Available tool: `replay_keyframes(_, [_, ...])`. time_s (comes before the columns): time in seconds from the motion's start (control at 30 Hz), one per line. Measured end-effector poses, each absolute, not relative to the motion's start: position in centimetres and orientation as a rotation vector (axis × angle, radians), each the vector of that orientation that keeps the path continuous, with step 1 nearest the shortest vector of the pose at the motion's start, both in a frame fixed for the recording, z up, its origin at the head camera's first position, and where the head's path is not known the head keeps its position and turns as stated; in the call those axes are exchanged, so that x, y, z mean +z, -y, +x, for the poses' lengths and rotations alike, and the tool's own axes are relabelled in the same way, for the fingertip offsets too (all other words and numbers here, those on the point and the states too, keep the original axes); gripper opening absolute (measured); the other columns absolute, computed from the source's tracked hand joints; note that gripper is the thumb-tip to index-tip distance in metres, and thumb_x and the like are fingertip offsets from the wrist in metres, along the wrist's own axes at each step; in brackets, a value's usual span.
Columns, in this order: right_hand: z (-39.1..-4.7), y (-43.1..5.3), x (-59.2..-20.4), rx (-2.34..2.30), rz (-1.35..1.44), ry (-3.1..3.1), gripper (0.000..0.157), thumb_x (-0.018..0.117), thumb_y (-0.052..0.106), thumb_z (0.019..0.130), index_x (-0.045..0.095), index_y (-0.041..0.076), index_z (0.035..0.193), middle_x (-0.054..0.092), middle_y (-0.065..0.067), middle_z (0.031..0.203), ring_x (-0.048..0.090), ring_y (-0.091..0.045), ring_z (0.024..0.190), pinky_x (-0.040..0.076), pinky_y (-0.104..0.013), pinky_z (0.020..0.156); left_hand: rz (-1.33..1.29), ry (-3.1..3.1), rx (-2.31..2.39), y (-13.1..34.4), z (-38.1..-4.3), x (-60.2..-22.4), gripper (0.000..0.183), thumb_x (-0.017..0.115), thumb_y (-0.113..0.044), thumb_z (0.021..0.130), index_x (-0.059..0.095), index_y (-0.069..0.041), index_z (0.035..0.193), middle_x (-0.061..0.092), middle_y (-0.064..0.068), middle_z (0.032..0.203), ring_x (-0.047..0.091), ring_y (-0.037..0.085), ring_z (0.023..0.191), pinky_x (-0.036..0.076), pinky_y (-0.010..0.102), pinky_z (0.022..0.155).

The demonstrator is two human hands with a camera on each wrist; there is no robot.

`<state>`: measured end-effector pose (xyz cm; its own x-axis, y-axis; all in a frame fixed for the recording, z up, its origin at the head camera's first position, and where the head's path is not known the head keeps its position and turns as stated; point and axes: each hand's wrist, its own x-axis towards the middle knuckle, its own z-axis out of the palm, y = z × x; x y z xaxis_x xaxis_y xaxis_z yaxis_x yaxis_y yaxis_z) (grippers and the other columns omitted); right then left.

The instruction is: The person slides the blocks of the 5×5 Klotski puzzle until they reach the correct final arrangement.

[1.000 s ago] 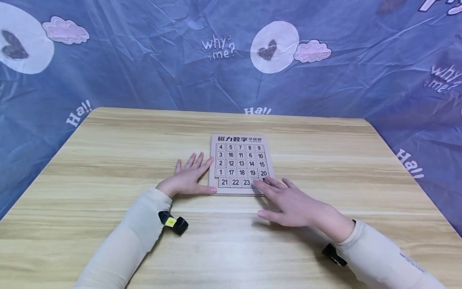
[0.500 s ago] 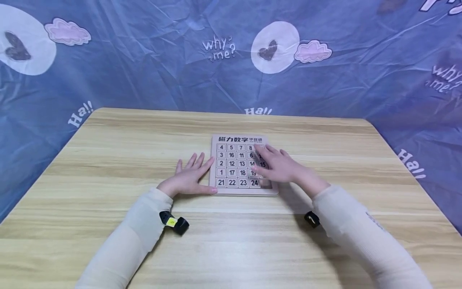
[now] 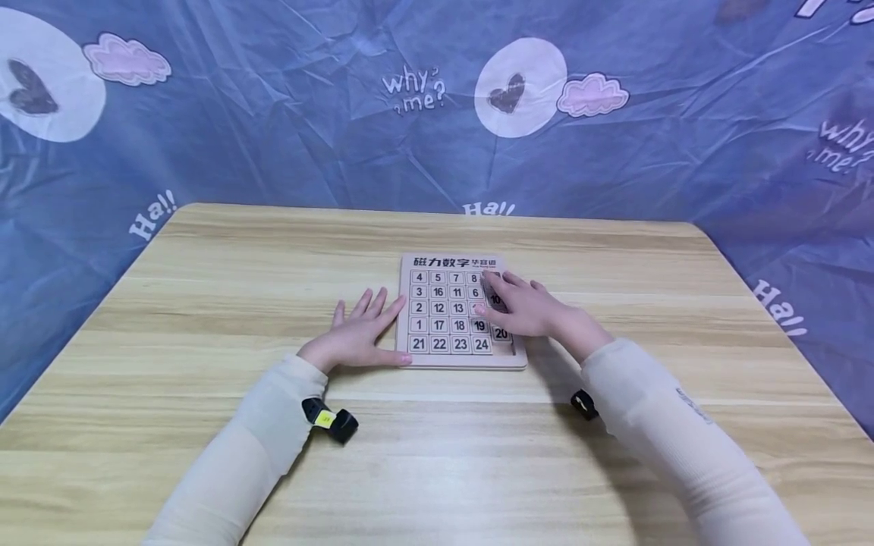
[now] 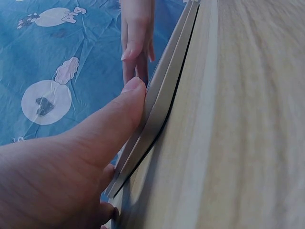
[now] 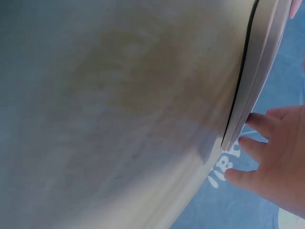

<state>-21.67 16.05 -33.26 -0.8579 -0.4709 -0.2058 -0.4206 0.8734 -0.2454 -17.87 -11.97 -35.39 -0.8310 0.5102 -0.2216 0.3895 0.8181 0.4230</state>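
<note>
A number slide puzzle (image 3: 460, 362) lies flat on the table, rows of square tiles inside a pale frame. My left hand (image 3: 355, 340) rests at its left side, fingers spread, the thumb (image 4: 119, 112) lying on the near left corner of the frame. Over the right part of the puzzle is my right hand (image 3: 529, 309), fingers extended, with a fingertip at the top of the right column. It covers some tiles there. Tile 20 (image 3: 501, 334) sits lower than tile 19 (image 3: 479, 326). A gap shows right of tile 24 (image 3: 482, 344).
The wooden table (image 3: 437, 470) stretches around the puzzle on all sides. Behind it hangs a blue printed cloth (image 3: 307, 114). A black wrist camera (image 3: 331, 419) is strapped at the left sleeve, another (image 3: 583, 404) under the right.
The bottom row has slid left, moving the gap to the lower right. My right hand has moved up to the right column, where tile 20 has shifted down. My left hand stays put.
</note>
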Motion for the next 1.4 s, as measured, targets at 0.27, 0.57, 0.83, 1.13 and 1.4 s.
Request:
replay_keyframes(0.27, [-20.0,-16.4,-33.1,-0.269,-0.757,-2.783,0.076,0.034,0.056,0.085,0.014,0.007,0.138,0.025,-0.011,0.138,0.014,-0.033,0.126,0.01,-0.06,0.092,0.68,-2.687,0.51,12.0,-17.9,-35.4,0.097,0.05,-0.067,0.068,0.004,-0.021,0.14,-0.004,0.015,0.142,-0.01,0.032,0.126,-0.011,0.058,0.091])
replay_keyframes(0.57, [-19.1,-15.4,-32.6,-0.267,-0.823,-2.776,0.074,0.033,0.056,0.085,0.015,0.008,0.139,0.024,-0.011,0.138,0.014,-0.033,0.126,0.01,-0.06,0.093,0.663,-2.682,0.512,12.2,-17.9,-35.5,0.097,0.049,-0.068,0.068,0.003,-0.021,0.14,-0.006,0.014,0.142,-0.012,0.031,0.126,-0.013,0.057,0.091])
replay_keyframes(0.83, [-20.7,-9.5,-32.3,-0.197,-0.905,-2.733,0.076,0.029,0.06,0.084,0.01,0.012,0.14,0.017,-0.004,0.141,0.009,-0.029,0.127,0.005,-0.056,0.096,0.676,-2.69,0.488,12.1,-17.9,-35.6,0.097,0.046,-0.07,0.068,0.003,-0.021,0.14,-0.005,0.015,0.141,-0.011,0.032,0.126,-0.011,0.058,0.091])
replay_keyframes(1.13, [-21.6,-7.4,-32.5,-0.09,-0.807,-2.718,0.075,0.027,0.062,0.083,0.011,0.016,0.14,0.019,-0.001,0.14,0.007,-0.026,0.128,0.004,-0.053,0.097,0.683,-2.685,0.478,11.8,-18.0,-35.4,0.095,0.047,-0.068,0.069,0.004,-0.02,0.14,-0.005,0.015,0.141,-0.011,0.032,0.126,-0.011,0.058,0.091])
replay_keyframes(1.4, [-21.6,-8.4,-32.4,-0.112,-0.748,-2.724,0.075,0.026,0.063,0.082,0.012,0.016,0.139,0.023,-0.003,0.139,0.008,-0.028,0.128,0.004,-0.053,0.097,0.678,-2.688,0.486,11.9,-18.0,-35.4,0.096,0.049,-0.067,0.069,0.004,-0.019,0.14,-0.005,0.015,0.141,-0.01,0.033,0.126,-0.011,0.059,0.091])
